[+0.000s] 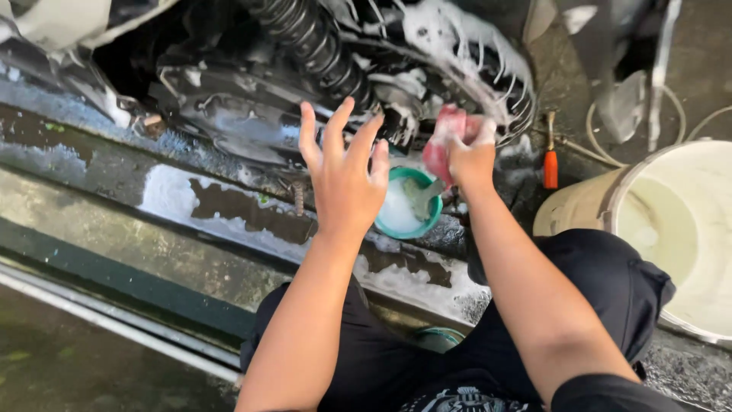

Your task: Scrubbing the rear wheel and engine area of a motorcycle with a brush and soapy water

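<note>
My right hand (pixel 470 156) grips a soapy red sponge (pixel 444 137) just above a small green bowl (pixel 431 214) of foamy water. My left hand (pixel 345 174) is held up with fingers spread, empty, left of the bowl and in front of a motorcycle's soapy lower parts. Just beyond both hands are a black coil shock absorber (pixel 316 42) and a foam-covered wheel (pixel 488 61).
A large white bucket (pixel 671 229) of soapy water stands at the right. An orange-handled tool (pixel 550 164) and a pale hose (pixel 602 149) lie on the wet ground near the wheel. Wet concrete with foam patches (pixel 171 191) and a metal ramp edge (pixel 114 320) lie to the left.
</note>
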